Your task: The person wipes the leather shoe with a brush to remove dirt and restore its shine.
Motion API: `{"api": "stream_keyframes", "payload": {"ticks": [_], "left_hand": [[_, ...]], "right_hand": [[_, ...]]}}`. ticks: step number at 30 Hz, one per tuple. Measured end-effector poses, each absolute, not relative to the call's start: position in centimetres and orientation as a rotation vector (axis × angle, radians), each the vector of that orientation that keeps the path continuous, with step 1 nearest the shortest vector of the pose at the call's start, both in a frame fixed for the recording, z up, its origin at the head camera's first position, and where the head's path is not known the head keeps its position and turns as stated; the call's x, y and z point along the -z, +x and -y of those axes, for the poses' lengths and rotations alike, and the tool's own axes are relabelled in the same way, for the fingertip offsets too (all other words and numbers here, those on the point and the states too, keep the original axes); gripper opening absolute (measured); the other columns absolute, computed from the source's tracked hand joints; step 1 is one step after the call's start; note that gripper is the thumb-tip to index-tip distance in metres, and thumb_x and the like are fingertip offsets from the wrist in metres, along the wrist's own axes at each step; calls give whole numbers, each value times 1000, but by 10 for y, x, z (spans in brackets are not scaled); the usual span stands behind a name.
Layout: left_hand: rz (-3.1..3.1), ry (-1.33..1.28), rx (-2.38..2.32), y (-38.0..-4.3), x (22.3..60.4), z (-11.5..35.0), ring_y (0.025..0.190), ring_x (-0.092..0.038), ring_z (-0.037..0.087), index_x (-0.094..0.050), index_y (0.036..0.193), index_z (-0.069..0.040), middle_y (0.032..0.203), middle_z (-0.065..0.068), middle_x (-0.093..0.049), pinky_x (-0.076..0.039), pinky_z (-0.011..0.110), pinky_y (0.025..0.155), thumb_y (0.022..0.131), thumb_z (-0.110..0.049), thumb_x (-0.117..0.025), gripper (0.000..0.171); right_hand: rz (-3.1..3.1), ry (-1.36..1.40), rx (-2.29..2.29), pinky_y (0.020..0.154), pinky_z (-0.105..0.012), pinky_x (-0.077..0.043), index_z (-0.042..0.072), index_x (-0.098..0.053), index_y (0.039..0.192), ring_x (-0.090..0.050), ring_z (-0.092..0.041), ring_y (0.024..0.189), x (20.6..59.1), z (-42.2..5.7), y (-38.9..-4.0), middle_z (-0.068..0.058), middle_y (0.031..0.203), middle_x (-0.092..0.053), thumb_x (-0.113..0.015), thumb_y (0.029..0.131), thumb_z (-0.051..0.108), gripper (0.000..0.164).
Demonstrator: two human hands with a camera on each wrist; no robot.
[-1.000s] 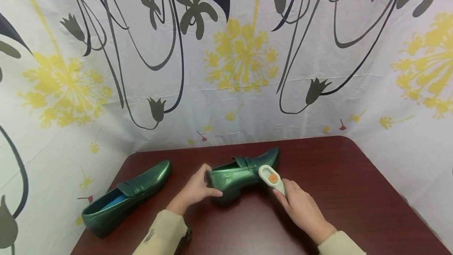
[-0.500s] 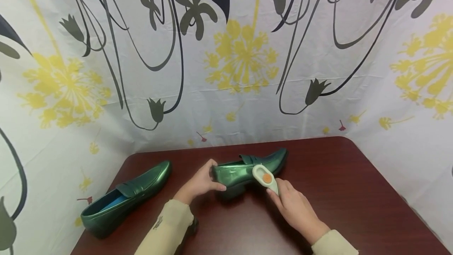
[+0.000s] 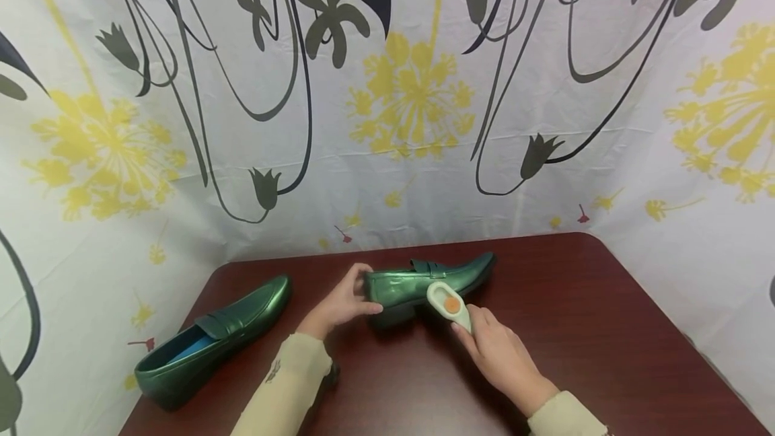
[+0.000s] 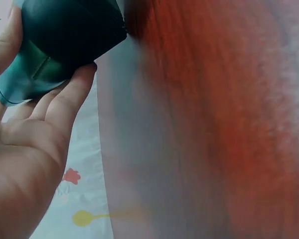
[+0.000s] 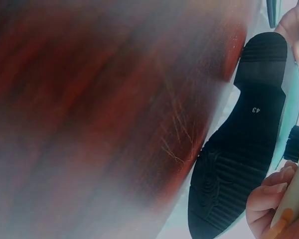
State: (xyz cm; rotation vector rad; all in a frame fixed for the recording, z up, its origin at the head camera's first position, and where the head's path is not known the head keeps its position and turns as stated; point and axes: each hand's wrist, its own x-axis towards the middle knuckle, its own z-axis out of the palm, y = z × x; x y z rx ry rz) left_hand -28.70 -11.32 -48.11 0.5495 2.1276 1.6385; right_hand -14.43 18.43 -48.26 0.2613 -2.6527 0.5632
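Note:
A metallic green loafer [image 3: 396, 288] is held up off the table, its toe pointing right and away. My left hand [image 3: 339, 301] grips it at the heel, thumb on the near side and fingers behind. My right hand [image 3: 499, 355] grips a pale green brush [image 3: 461, 318] with an orange button, its head at the loafer's near side around the midfoot. In the right wrist view, dark bristles [image 5: 295, 142] lie at the upper's side, and the black ridged sole [image 5: 249, 134] marked 43 faces that camera. The left wrist view shows fingers around the loafer's heel [image 4: 74, 40].
A second green loafer [image 3: 242, 318] with a blue insole stands on the left of the dark red wooden table [image 3: 575, 315]. White cloth [image 3: 418, 200] with printed flowers hangs behind the table and along both sides.
The left hand has shifted the loafer slightly right and tilted it more onto its side. The brush has slid left along the upper, from near the toe towards the midfoot.

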Motion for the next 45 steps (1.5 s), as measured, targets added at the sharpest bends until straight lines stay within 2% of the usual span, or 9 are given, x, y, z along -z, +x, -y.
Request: {"api": "stream_keyframes", "payload": {"ticks": [12,16,22,25,28,31,35,41,45], "left_hand": [[-2275,552,-1708,-269,486,113,132,-55,43,-34,152,-25,151,20,-46,-57,48,94,86,-14,-81,82],[-2383,551,-1675,-261,488,111,137,-51,41,-34,153,-27,155,20,-43,-53,52,101,88,-19,-81,81],[-2536,600,-1535,-252,490,105,141,-47,36,-22,159,-31,159,19,-39,-47,51,107,93,-29,-74,84],[-2613,611,-1433,-249,490,102,135,-55,34,-14,162,-26,154,21,-45,-49,50,106,96,-37,-70,87],[-2663,581,-1365,-247,491,98,120,-63,33,-9,163,-26,144,22,-55,-52,51,100,92,-49,-71,96],[-2673,525,-1335,-244,494,94,123,-60,34,-4,162,-32,145,20,-54,-51,54,99,81,-58,-79,113],[-2662,483,-1336,-242,497,91,136,-50,38,0,162,-36,152,19,-47,-47,59,103,72,-56,-87,127],[-2614,501,-1386,-249,492,91,132,-53,36,-7,161,-34,150,18,-49,-47,58,104,73,-44,-90,121],[-2586,515,-1365,-258,489,95,136,-49,36,-8,161,-35,156,15,-44,-45,59,106,73,-43,-91,121]], "right_hand": [[2641,287,-562,58,-32,-46,2,-60,120,-50,-10,69,481,-182,-146,-1,89,-57,-68,97,31,38],[2647,288,-557,58,-32,-46,2,-60,120,-49,-10,68,481,-181,-146,0,88,-57,-69,97,31,38],[2668,279,-560,58,-32,-46,3,-59,120,-48,-10,68,481,-180,-147,0,88,-56,-68,98,31,37],[2672,275,-562,58,-32,-45,3,-59,119,-48,-10,67,481,-180,-148,0,87,-56,-67,98,32,37],[2680,265,-571,59,-32,-46,3,-60,120,-48,-10,68,481,-179,-149,0,87,-56,-67,98,32,37],[2692,254,-584,59,-33,-46,3,-60,121,-50,-10,68,483,-178,-149,0,88,-57,-67,98,33,38],[2704,254,-591,58,-32,-46,3,-60,121,-51,-10,69,484,-175,-148,0,88,-57,-67,98,33,38],[2701,279,-575,58,-31,-46,4,-60,121,-50,-9,68,483,-169,-149,1,88,-56,-68,98,33,38],[2693,305,-561,58,-31,-47,4,-59,121,-51,-9,69,481,-162,-150,0,89,-57,-68,97,33,38]]}}
